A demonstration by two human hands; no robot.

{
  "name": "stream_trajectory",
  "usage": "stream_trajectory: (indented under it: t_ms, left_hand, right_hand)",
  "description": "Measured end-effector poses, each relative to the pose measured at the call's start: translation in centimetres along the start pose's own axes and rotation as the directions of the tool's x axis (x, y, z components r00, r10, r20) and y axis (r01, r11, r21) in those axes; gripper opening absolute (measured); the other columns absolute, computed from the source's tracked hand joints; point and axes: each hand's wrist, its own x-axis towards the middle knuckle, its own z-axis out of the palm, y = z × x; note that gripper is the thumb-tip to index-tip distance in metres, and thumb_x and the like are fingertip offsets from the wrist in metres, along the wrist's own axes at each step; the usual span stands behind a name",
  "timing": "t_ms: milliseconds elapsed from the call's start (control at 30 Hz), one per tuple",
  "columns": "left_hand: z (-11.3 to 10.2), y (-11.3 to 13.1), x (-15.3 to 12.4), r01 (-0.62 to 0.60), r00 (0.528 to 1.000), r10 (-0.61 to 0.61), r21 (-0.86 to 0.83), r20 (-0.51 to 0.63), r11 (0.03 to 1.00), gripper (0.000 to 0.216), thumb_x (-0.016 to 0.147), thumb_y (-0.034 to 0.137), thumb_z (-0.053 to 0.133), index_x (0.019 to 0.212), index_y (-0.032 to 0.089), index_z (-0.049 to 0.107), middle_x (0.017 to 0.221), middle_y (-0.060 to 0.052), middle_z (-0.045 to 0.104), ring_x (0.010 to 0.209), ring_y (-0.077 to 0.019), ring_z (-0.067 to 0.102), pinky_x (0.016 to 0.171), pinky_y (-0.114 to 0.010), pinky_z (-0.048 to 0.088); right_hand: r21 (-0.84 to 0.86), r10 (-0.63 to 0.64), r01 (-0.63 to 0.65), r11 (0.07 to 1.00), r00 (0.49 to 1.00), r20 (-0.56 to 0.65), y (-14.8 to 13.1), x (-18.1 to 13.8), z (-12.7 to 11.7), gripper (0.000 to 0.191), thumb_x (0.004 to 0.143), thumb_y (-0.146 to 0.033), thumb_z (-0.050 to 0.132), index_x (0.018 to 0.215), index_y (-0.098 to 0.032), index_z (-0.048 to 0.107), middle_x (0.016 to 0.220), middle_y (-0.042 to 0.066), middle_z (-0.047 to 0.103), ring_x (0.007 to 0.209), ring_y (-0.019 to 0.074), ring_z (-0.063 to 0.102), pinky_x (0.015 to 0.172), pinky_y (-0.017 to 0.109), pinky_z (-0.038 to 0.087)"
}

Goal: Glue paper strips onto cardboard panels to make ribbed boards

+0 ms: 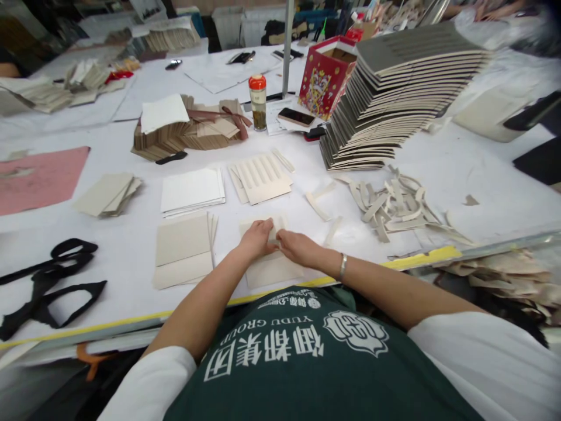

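curling nearly closed, the left hand (258, 238) and right hand (300, 248) are pinching a beige sheet (272, 270) just nearer than the striped panel (262, 177), probably for steadiness, while strips (397, 206) are lying right of that panel, seemingly set aside.

White-covered tbl (495, 193) w/ yellow edge strip (421, 258), upright metal pole (287, 52), pale bins (256, 29) in bkgd.
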Motion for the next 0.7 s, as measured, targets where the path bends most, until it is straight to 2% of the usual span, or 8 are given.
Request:
stream_trajectory:
  t_ms: [100, 167, 233, 333, 400, 467, 600, 700]
  left_hand:
    - [-1.0, 0.4, 0.3, -0.043, 0.993, 0.034, 0.07, 0.117, 0.997, 0.078, 0.066, 0.028, 0.064, 0.132, 0.015, 0.025, 0.132, -0.011, 0.039, 0.12, -0.0246, 0.034, 0.098, -0.032, 0.028]
    - [-1.4, 0.9, 0.7, -0.092, 0.975, 0.058, 0.153, 0.213, 0.984, 0.073, 0.069, 0.027, 0.061, 0.132, 0.02, 0.027, 0.137, -0.011, 0.033, 0.122, -0.026, 0.032, 0.099, -0.035, 0.025]
    - [-1.5, 1.4, 1.2, -0.118, 0.959, 0.049, 0.235, 0.278, 0.965, 0.066, 0.071, 0.031, 0.059, 0.13, 0.022, 0.032, 0.138, -0.012, 0.03, 0.123, -0.0292, 0.03, 0.099, -0.038, 0.023]
    - [-1.1, 1.9, 1.5, -0.118, 0.946, 0.02, 0.286, 0.324, 0.951, 0.066, 0.071, 0.033, 0.059, 0.13, 0.022, 0.034, 0.14, -0.014, 0.025, 0.125, -0.0322, 0.026, 0.1, -0.04, 0.022]
    - [-0.9, 2.1, 1.6, -0.112, 0.947, 0.019, 0.275, 0.32, 0.955, 0.067, 0.071, 0.032, 0.059, 0.131, 0.022, 0.032, 0.141, -0.014, 0.024, 0.127, -0.0314, 0.023, 0.101, -0.04, 0.02]
    - [-0.8, 2.1, 1.6, -0.115, 0.95, 0.03, 0.257, 0.312, 0.96, 0.066, 0.071, 0.03, 0.059, 0.131, 0.021, 0.033, 0.141, -0.013, 0.023, 0.128, -0.0302, 0.021, 0.102, -0.039, 0.018]
    - [-0.6, 1.8, 1.0, -0.078, 0.958, 0.013, 0.216, 0.286, 0.973, 0.07, 0.068, 0.027, 0.061, 0.131, 0.02, 0.032, 0.141, -0.013, 0.022, 0.129, -0.0298, 0.019, 0.102, -0.04, 0.019]
    - [-0.3, 0.9, 0.0, -0.035, 0.984, 0.018, 0.092, 0.175, 0.995, 0.075, 0.068, 0.025, 0.059, 0.134, 0.015, 0.025, 0.142, -0.012, 0.022, 0.129, -0.0259, 0.021, 0.104, -0.035, 0.021]
  right_hand:
    - [0.034, -0.034, 0.034, 0.999, 0.999, -0.024, -0.8, -2.9, 0.9, 0.016, 0.08, -0.014, 0.042, 0.096, -0.014, 0.042, 0.082, 0.005, 0.056, 0.071, 0.0135, 0.052, 0.064, 0.024, 0.039]
    - [-0.004, -0.026, 0.026, 1.0, 0.996, -0.081, -1.0, -3.5, 1.1, 0.014, 0.081, -0.013, 0.039, 0.094, -0.015, 0.042, 0.086, 0.006, 0.055, 0.076, 0.0145, 0.051, 0.068, 0.026, 0.039]
    - [-0.049, -0.036, 0.032, 0.998, 0.997, -0.075, -1.3, -3.7, 1.3, 0.013, 0.081, -0.012, 0.037, 0.092, -0.015, 0.043, 0.088, 0.008, 0.055, 0.079, 0.0158, 0.051, 0.07, 0.028, 0.039]
    - [-0.06, -0.052, 0.06, 0.996, 0.989, 0.136, -2.1, -5.1, 2.2, 0.015, 0.078, -0.01, 0.04, 0.09, -0.015, 0.046, 0.087, 0.008, 0.057, 0.077, 0.0163, 0.052, 0.067, 0.027, 0.039]
    - [-0.006, -0.031, 0.034, 0.999, 0.953, 0.302, -3.0, -6.7, 3.0, 0.017, 0.075, -0.008, 0.042, 0.09, -0.015, 0.049, 0.084, 0.007, 0.059, 0.073, 0.0157, 0.053, 0.063, 0.025, 0.039]
    - [0.092, -0.015, -0.024, 0.995, 0.917, 0.398, -4.0, -8.1, 3.0, 0.018, 0.075, -0.008, 0.043, 0.09, -0.015, 0.049, 0.079, 0.005, 0.059, 0.068, 0.0143, 0.052, 0.06, 0.024, 0.038]
    - [0.324, -0.103, -0.034, 0.945, 0.913, 0.394, -4.3, -9.7, 0.0, 0.017, 0.073, -0.011, 0.046, 0.089, -0.016, 0.05, 0.073, 0.001, 0.058, 0.064, 0.0113, 0.05, 0.059, 0.022, 0.038]
    - [0.443, -0.051, -0.058, 0.895, 0.972, 0.23, -1.4, -10.1, -4.5, 0.016, 0.077, -0.021, 0.047, 0.092, -0.017, 0.048, 0.074, 0.0, 0.057, 0.065, 0.0106, 0.051, 0.06, 0.021, 0.04]
